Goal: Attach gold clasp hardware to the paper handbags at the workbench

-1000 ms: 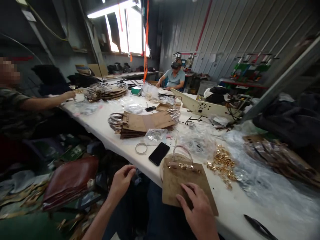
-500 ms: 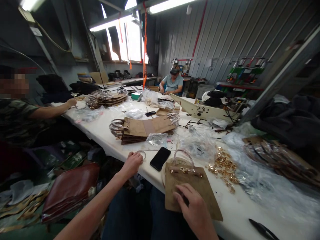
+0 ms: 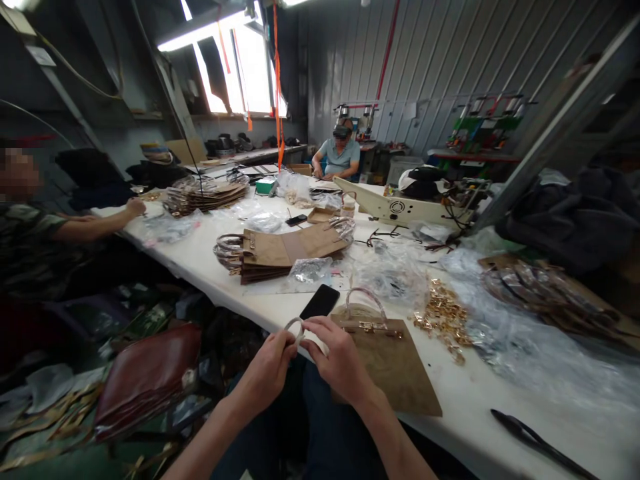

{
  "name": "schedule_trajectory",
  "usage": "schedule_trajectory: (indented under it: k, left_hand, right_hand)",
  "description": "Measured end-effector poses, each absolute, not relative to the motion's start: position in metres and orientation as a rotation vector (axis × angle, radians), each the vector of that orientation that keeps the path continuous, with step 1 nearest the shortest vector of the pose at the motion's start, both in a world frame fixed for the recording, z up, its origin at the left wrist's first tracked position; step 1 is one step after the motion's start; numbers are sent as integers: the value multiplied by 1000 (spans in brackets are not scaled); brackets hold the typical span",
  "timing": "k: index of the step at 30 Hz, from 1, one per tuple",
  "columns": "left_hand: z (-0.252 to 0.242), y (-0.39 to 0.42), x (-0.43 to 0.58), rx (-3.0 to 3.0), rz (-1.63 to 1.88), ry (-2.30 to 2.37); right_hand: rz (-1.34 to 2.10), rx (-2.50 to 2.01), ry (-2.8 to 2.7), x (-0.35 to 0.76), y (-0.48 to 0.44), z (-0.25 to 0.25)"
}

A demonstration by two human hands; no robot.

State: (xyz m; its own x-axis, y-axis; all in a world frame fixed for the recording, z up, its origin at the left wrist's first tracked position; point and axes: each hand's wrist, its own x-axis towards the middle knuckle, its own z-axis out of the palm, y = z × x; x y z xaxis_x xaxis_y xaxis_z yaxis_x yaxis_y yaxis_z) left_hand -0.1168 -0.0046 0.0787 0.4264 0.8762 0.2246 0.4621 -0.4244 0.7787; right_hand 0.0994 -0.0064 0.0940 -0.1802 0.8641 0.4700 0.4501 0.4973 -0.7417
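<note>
Over the table's near edge, my left hand [image 3: 275, 363] grips a narrow pale ring that looks like a roll of tape [image 3: 295, 325]. Fingers of my right hand [image 3: 337, 353] are closed at the right side of that roll; whether they pinch a loose end is too small to make out. Under and beside my right wrist lies a flat brown bag panel [image 3: 400, 367] with a plastic-wrapped handle [image 3: 373, 293] and a gold clasp strip [image 3: 367, 327]. A black phone [image 3: 320, 301] rests just beyond my hands.
A stack of brown bag panels [image 3: 295, 247] lies ahead. Gold metal fittings [image 3: 440, 310] are heaped at right, beside clear plastic bags [image 3: 540, 360]. A black-handled tool [image 3: 525, 430] lies front right. Co-workers sit at left [image 3: 35, 233] and at the far end [image 3: 340, 153].
My left hand has lifted the tape roll from the table edge and brought it right. My right hand has left the bag panel and moved up and left to the roll.
</note>
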Motion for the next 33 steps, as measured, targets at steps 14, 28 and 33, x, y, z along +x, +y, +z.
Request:
schedule_trajectory:
  k: [14, 28, 33]
  left_hand:
    - [79, -6, -100, 1833, 938, 1174]
    - [79, -3, -100, 1804, 1045, 1213]
    - [70, 0, -102, 1888, 1076, 1254]
  right_hand:
    - [64, -1180, -2138, 96, -14, 97]
    - [-60, -1238, -2198, 89, -24, 105]
    - [-40, -1237, -2185, 88, -26, 101]
